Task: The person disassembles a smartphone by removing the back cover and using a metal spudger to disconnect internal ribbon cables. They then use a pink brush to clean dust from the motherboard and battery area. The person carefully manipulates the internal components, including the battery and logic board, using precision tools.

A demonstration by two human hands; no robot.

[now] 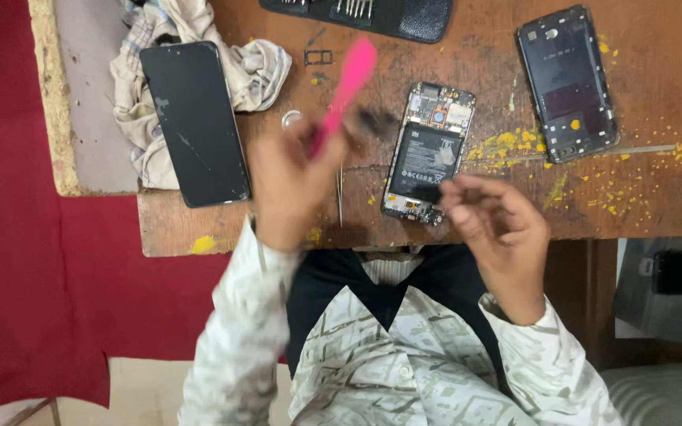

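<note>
My left hand (287, 180) is raised over the wooden table (475, 213) and grips a pink brush-like tool (346, 87) that points up and to the right, blurred by motion. An opened phone (428, 150) with its back off, black battery and circuit boards showing, lies in the middle of the table. My right hand (492, 225) hovers at the phone's lower right corner with fingers curled; its fingertips seem to pinch a small dark part, too blurred to tell.
A black phone screen (195, 122) lies on a crumpled cloth (254, 67) at left. A phone back cover (566, 83) lies at upper right. A black tool pouch (380, 14) sits at the far edge. Thin tweezers (340, 193), a small tray frame (318, 57) and yellow specks are nearby.
</note>
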